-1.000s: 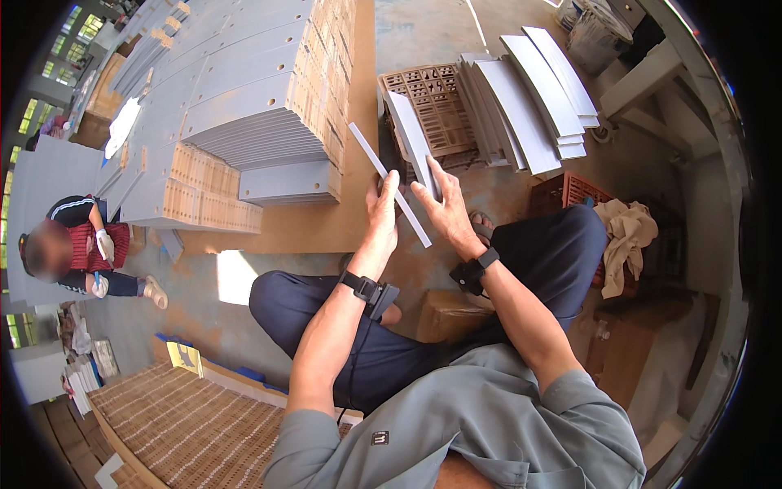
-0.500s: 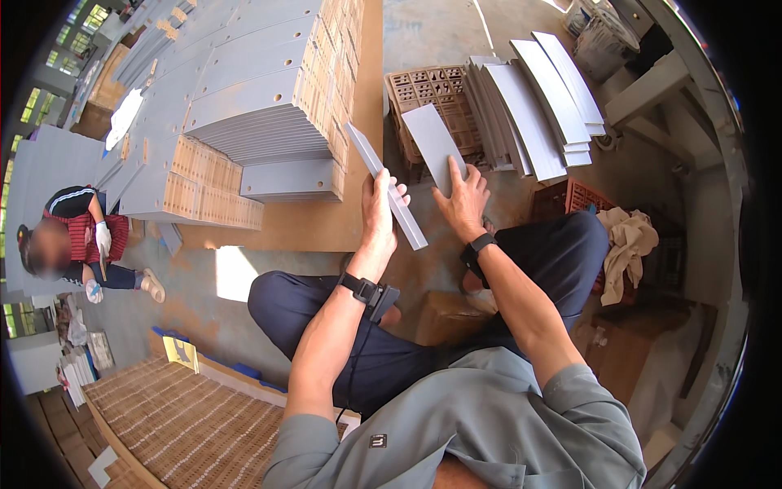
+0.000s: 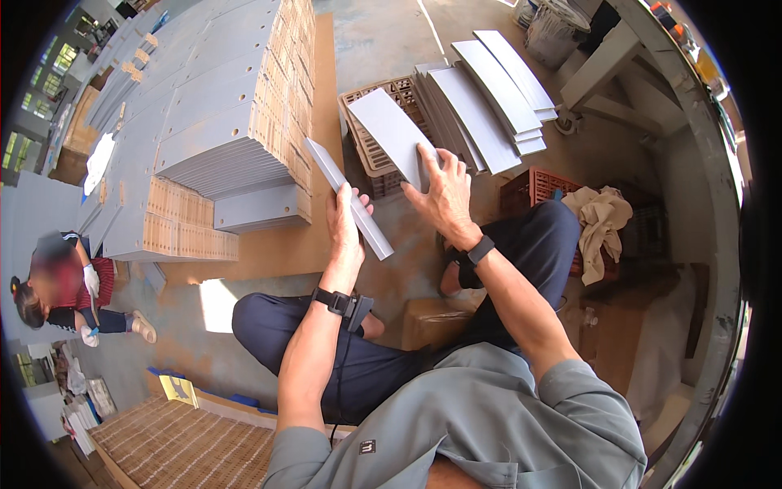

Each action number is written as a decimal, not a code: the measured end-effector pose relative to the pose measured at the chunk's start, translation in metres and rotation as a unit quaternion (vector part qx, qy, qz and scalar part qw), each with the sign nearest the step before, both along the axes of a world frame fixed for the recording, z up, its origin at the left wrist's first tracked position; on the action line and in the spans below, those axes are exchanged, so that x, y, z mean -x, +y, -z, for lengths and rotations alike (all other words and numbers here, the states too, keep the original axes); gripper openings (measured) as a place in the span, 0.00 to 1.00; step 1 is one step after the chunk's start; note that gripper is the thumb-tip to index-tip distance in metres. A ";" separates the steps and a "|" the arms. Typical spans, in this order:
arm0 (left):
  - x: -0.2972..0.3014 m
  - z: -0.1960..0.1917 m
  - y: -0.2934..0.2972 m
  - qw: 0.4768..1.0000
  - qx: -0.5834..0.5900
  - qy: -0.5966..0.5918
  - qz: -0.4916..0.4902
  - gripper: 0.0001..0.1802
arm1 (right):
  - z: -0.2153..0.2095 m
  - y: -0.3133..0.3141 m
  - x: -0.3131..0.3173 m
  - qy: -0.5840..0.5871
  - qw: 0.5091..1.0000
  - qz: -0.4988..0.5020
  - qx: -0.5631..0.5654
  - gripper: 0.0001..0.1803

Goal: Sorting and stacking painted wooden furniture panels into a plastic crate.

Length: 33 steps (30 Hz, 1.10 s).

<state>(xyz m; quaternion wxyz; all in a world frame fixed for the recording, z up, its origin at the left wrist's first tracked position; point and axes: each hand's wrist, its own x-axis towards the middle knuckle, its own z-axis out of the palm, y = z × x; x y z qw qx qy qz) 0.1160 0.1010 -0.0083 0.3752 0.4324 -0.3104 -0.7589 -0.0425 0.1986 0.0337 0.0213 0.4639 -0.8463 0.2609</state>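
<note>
My left hand (image 3: 346, 228) is closed around a narrow grey board (image 3: 371, 231), tilted and seen nearly edge-on; whether it is one piece or two together I cannot tell. My right hand (image 3: 445, 191) grips a second grey board (image 3: 387, 126) by its near end, thumb at the left edge and fingers on the top face. That board slants up and away, over the tan plastic crate (image 3: 358, 147). Right of it, several similar grey boards (image 3: 476, 106) stand and lean in a row at the crate.
On the left, large stacks of grey panels (image 3: 204, 106) with drilled holes rest on a brown sheet (image 3: 326, 90). A red crate (image 3: 538, 183) with a beige cloth (image 3: 601, 224) is by my right knee. A co-worker (image 3: 69, 277) is at far left. Small brown pieces (image 3: 179, 444) fill a tray, lower left.
The view has shifted, moving the surroundings left. My right hand's fingers are spread wider on its board, which now slants more to the left. My left hand keeps its board.
</note>
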 end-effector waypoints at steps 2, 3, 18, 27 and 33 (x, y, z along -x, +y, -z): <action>-0.001 -0.012 -0.001 1.000 0.001 0.007 -0.004 0.30 | -0.028 0.001 0.013 0.045 0.998 0.018 0.039 0.44; -0.010 -0.007 -0.005 1.000 -0.008 0.011 0.007 0.29 | -0.043 -0.001 0.017 0.056 0.997 0.019 0.057 0.44; -0.003 -0.007 0.023 0.982 0.014 0.181 0.052 0.31 | 0.011 0.025 -0.043 -0.718 0.668 -0.193 -0.021 0.34; -0.005 0.017 -0.003 0.992 0.091 0.082 0.003 0.29 | 0.023 0.013 -0.051 -0.850 0.510 -0.133 0.025 0.35; -0.005 0.038 0.010 0.969 0.224 -0.094 -0.042 0.30 | 0.043 0.019 -0.064 -0.462 0.876 -0.126 0.051 0.41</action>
